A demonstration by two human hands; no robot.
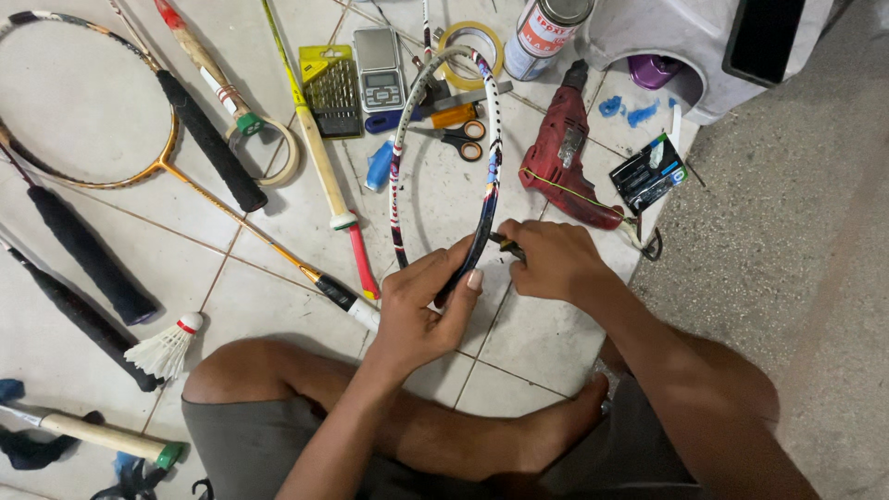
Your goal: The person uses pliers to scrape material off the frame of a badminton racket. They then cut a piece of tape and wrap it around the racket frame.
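Observation:
My left hand (421,301) grips the near part of an unstrung racket frame (491,157), white, dark blue and red, which stands up from the tiled floor in front of my crossed legs. At the frame's right side, my right hand (551,259) is closed on a small dark tool (505,243) whose tip touches the frame. The two hands are close together on either side of the frame.
A red power drill (565,153), scissors (463,139), tape roll (470,42), drill bit case (331,91), small scale (380,65) and spray can (546,28) lie beyond. At left are other rackets (167,162) and a shuttlecock (167,347).

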